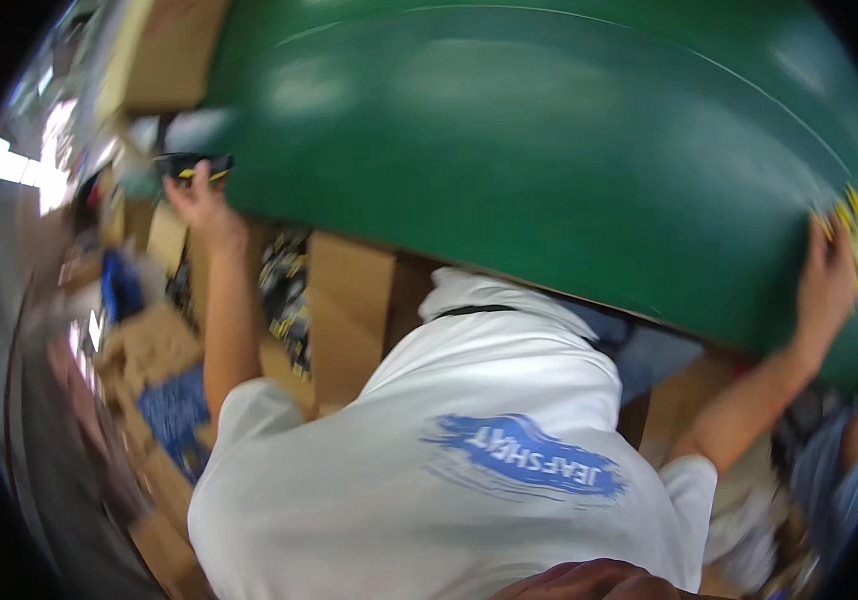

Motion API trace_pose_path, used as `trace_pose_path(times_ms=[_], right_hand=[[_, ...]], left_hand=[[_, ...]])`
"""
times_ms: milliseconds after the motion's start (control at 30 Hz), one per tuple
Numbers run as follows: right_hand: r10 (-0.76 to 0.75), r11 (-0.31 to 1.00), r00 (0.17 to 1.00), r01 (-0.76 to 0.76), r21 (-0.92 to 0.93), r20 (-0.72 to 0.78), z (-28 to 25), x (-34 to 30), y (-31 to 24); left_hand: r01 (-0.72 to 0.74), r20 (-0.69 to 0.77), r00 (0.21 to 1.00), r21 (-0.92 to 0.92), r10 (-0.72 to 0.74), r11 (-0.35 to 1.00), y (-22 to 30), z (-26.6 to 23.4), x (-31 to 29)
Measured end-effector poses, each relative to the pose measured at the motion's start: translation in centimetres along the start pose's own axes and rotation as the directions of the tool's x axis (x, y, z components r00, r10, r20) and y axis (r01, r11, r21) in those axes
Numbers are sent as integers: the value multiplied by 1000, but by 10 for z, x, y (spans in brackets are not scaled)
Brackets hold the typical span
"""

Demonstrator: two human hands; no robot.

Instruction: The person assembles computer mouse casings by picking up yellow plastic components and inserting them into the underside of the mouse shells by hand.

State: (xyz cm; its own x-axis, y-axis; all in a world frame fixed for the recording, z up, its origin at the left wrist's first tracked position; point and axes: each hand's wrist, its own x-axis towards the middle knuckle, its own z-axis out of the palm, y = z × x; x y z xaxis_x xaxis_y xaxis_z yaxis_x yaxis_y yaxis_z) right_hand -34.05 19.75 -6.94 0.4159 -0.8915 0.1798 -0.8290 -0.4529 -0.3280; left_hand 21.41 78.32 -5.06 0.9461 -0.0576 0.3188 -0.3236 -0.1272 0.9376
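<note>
Left hand (199, 195) is reaching onto the black-and-yellow tool (194, 165) at its fingertips, though the blur is hiding whether it is gripping, while the right hand (829, 280) is lying open-fingered on the green table (549, 150), so a firm clasp seems needed next.

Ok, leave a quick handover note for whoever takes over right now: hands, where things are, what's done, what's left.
Own hands: neither clearly in view; a dark shape at the lower edge is too cropped to identify.
A co-worker in a white shirt bends under the big green panel. One co-worker hand touches a black and yellow item; the other grips the panel's edge by blurred yellow pieces.
Cardboard boxes stand below.
Done and left: cannot tell; the picture is blurred.
</note>
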Motion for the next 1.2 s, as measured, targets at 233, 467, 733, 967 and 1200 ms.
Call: trace_pose_path(times_ms=[233, 467, 733, 967, 1200], right_hand=[[-48, 937, 998, 32, 348, 38, 31, -17, 33], [-112, 885, 992, 123, 450, -52, 29, -19, 21], [-265, 856, 963, 253, 450, -38, 5, -32, -46], [-303, 735, 917, 398, 550, -260, 21, -33, -19], [-278, 699, 911, 409, 587, -305, 21, -33, -17]], left_hand=[[627, -464, 779, 576, -422, 524, -52, -300, -121], [685, -548, 714, 420, -435, 595, -94, -290, -123], [-302, 130, 953, 424, 272, 854, -46, 68, 37], [-383, 756, 463, -300, 463, 873, 113, 544, -108], [-551, 695, 180, -515, 697, 656, 221, 863, -358]])
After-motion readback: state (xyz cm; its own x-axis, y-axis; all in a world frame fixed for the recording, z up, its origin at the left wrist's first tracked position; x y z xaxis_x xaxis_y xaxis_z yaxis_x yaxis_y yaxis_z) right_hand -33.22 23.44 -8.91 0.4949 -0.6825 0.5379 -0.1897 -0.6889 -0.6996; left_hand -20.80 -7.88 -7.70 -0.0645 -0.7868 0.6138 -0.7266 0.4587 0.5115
